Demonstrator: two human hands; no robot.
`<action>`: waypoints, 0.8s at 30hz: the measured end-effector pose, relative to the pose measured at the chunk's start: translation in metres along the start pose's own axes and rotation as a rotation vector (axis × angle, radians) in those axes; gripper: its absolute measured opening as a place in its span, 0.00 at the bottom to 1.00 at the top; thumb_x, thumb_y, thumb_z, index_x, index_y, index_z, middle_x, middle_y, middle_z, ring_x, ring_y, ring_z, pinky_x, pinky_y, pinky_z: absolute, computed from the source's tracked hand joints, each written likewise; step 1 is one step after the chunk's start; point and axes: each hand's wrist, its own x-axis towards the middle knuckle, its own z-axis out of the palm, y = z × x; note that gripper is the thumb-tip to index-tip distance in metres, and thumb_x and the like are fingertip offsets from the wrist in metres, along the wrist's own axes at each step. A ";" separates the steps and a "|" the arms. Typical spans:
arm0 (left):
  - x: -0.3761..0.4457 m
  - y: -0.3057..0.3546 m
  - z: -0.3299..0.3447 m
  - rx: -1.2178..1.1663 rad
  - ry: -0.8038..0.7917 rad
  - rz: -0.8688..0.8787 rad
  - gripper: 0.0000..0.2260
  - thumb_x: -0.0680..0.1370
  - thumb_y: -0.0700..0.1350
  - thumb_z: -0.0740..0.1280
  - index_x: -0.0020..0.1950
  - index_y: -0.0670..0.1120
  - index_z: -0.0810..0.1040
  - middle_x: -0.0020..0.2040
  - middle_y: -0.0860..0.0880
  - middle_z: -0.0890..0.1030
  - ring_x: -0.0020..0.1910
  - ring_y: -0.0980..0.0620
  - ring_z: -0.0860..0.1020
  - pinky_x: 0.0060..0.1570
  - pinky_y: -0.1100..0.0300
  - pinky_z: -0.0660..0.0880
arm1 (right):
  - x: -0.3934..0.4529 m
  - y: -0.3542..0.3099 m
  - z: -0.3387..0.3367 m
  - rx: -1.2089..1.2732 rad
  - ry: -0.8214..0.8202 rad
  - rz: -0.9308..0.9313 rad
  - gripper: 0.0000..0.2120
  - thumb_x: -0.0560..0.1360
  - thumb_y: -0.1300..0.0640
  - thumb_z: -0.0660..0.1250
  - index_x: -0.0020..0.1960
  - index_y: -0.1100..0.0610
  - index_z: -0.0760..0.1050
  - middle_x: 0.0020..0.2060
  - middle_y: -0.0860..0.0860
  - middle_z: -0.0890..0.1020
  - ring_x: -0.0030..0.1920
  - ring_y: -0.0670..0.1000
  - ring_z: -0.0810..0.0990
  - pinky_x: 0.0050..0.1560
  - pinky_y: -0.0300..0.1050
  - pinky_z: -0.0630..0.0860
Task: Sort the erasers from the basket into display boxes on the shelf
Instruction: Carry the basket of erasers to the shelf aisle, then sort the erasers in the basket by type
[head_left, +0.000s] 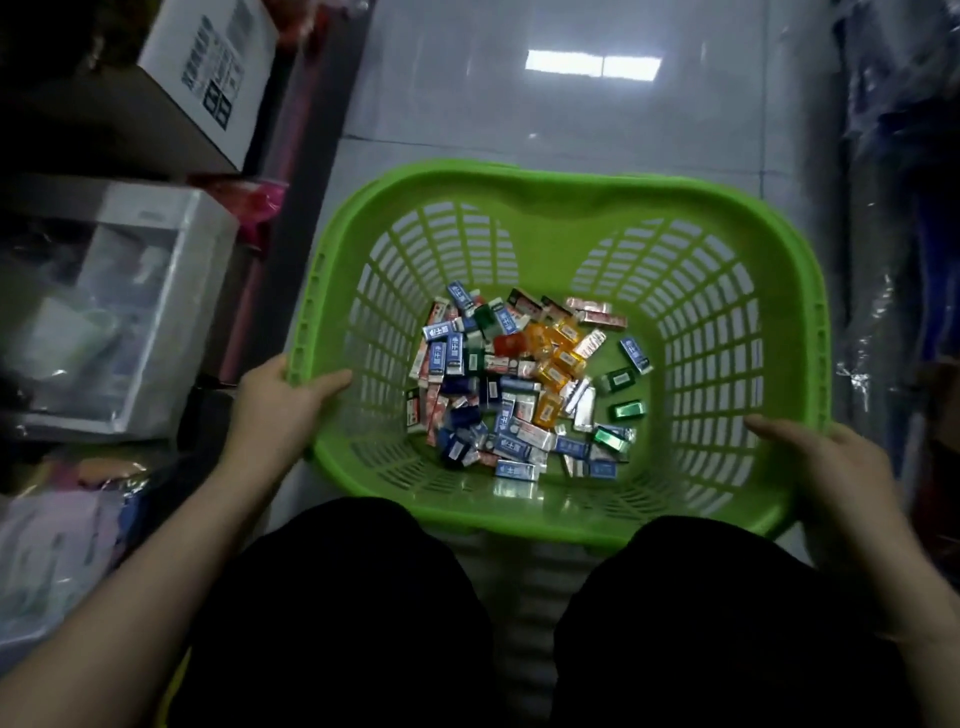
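A green plastic basket (571, 182) with slotted walls sits on the floor in front of my knees. Its bottom holds a pile of wrapped erasers (519, 384) in blue, orange, green and red-and-white sleeves. My left hand (280, 400) grips the basket's left rim, thumb inside the wall. At the near right corner my right hand (826, 462) holds the rim, thumb lying over the inner wall. No display boxes are recognisable.
Shelving runs along the left with a white carton (213, 67), a clear-fronted white box (140, 306) and bagged goods (62, 525) below. Dark wrapped goods (904, 260) line the right side. Glossy floor tiles (571, 93) lie beyond the basket. My dark-trousered knees (363, 597) fill the bottom.
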 end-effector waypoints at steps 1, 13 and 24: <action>0.000 -0.002 -0.005 0.154 -0.045 0.025 0.11 0.71 0.48 0.75 0.50 0.46 0.80 0.47 0.43 0.83 0.47 0.45 0.81 0.47 0.53 0.76 | 0.002 0.000 -0.004 -0.143 0.001 -0.021 0.13 0.70 0.62 0.71 0.54 0.61 0.76 0.39 0.55 0.84 0.36 0.52 0.83 0.38 0.45 0.80; 0.013 0.098 0.101 1.072 -0.605 0.733 0.26 0.75 0.51 0.70 0.70 0.47 0.66 0.67 0.46 0.71 0.60 0.48 0.73 0.59 0.53 0.71 | 0.032 -0.066 0.113 -1.942 -0.502 -0.661 0.20 0.76 0.55 0.66 0.66 0.58 0.70 0.58 0.56 0.78 0.52 0.54 0.77 0.44 0.40 0.74; 0.062 0.037 0.172 1.316 -0.538 0.485 0.34 0.75 0.47 0.71 0.75 0.45 0.57 0.71 0.39 0.62 0.60 0.39 0.74 0.57 0.47 0.76 | 0.100 0.019 0.164 -2.079 -0.545 -0.548 0.27 0.70 0.56 0.73 0.66 0.58 0.67 0.59 0.54 0.75 0.51 0.51 0.74 0.56 0.43 0.75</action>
